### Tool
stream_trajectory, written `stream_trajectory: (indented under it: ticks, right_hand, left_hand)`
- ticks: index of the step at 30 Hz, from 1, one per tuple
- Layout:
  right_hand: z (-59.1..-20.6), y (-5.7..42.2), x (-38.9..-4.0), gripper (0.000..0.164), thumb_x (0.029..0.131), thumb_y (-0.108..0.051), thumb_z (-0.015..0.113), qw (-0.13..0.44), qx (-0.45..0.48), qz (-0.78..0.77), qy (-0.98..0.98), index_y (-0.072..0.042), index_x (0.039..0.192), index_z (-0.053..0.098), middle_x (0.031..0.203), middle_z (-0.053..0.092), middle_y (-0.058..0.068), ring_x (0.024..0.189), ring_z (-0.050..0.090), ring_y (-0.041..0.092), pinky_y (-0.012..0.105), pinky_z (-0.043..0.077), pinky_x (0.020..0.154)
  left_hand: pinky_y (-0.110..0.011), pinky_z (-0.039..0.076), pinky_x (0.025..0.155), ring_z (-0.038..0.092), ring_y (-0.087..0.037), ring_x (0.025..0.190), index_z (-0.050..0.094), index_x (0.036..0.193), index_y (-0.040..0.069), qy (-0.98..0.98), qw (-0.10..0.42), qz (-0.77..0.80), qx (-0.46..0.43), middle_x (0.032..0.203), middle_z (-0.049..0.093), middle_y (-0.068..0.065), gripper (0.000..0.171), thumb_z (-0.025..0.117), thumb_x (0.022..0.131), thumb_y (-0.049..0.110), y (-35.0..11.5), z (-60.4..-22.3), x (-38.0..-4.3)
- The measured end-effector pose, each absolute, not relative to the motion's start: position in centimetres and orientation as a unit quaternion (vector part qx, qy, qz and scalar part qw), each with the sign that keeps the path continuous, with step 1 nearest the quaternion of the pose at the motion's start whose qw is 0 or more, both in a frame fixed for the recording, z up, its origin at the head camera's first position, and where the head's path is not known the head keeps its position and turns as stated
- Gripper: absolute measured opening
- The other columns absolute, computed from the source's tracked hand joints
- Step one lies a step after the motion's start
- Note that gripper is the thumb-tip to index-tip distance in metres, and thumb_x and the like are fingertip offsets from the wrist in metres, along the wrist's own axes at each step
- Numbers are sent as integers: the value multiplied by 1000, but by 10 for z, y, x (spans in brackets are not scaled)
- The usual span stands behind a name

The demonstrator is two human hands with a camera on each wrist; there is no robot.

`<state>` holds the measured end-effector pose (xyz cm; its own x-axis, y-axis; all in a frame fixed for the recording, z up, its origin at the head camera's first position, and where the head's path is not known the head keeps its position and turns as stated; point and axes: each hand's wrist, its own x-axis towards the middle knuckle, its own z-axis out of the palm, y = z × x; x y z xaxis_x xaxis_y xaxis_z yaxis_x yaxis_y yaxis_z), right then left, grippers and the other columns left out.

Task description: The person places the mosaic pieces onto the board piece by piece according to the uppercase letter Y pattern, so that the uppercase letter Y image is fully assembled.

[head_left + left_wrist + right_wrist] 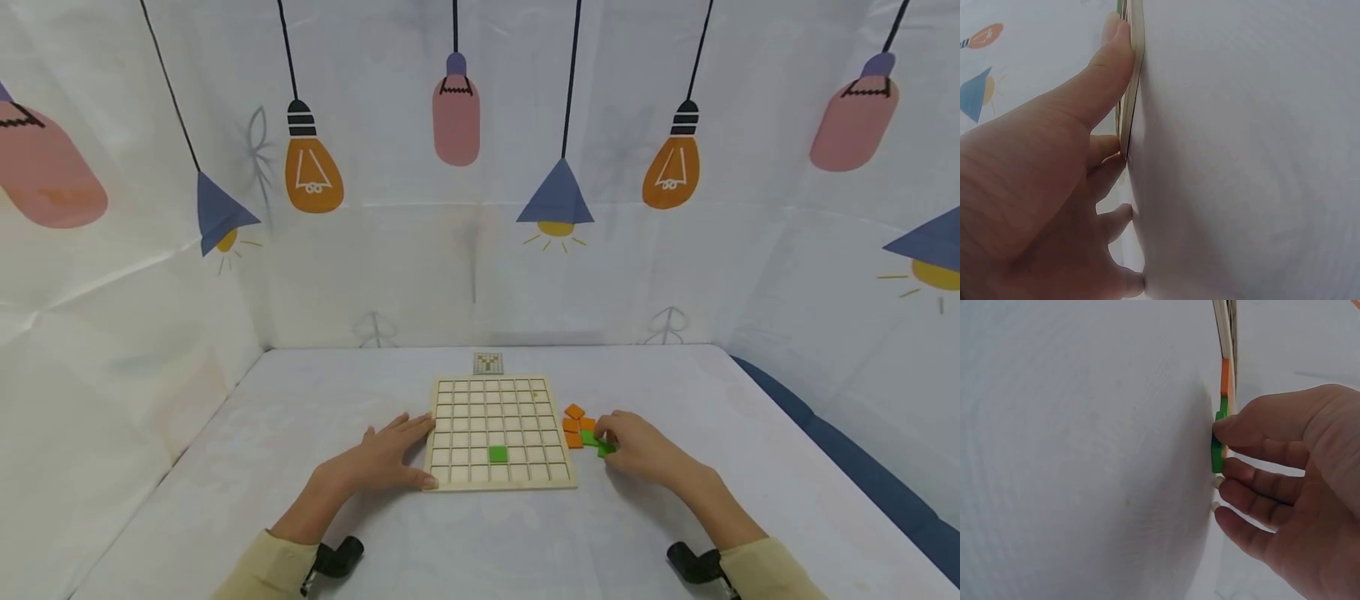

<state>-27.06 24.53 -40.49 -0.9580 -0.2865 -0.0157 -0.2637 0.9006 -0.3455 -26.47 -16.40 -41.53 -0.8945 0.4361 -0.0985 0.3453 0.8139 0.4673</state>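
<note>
A pale wooden grid board (502,487) lies on the table, with one green square tile (498,454) in a cell of its lower middle. At its left side, my left hand (378,458) rests with spread fingers on the frame, the thumb by the near corner. Just right of the board, my right hand (641,446) pinches a green tile (1217,456) between thumb and fingers, low at the table surface. Beside those fingertips lie another green tile (588,437) and several orange tiles (573,412).
A small patterned card (488,362) lies behind the board's far edge. White cloth walls (420,275) printed with lamps enclose the white table (495,550) at the back and sides. Dark blue material (847,450) runs along the right table edge.
</note>
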Motion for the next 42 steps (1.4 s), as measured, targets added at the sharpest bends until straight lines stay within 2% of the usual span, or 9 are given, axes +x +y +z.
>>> stream_trajectory:
  ticks: [13,21,35,42]
  right_hand:
    - [-408,249,-275,23,73,0,69,41,-145,-183,972,-10,93,67,84,57,1,79,49,17,33,46,71]
    - [-407,251,-276,23,72,-2,69,43,-154,-171,972,-9,93,67,85,55,1,79,48,17,32,44,71]
    - [-406,243,-276,19,74,-4,72,56,-139,-133,980,-11,90,63,83,53,2,81,47,18,33,43,71]
    - [-407,241,-275,24,73,-3,73,60,-149,-100,982,-11,92,61,83,52,1,81,45,19,34,42,71]
  left_hand:
    - [-79,6,111,16,-37,154,34,156,19,949,100,220,203,164,31,-2,99,76,77,60,-165,-419,-266]
    - [-78,5,113,14,-34,156,33,156,23,950,100,219,199,164,29,1,98,75,77,62,-165,-421,-268]
    - [-79,5,112,14,-37,155,33,156,19,948,100,223,202,164,30,-2,98,76,78,59,-163,-416,-265]
    - [-80,4,111,14,-37,155,33,156,19,948,101,223,206,164,29,-2,98,76,78,59,-164,-417,-266]
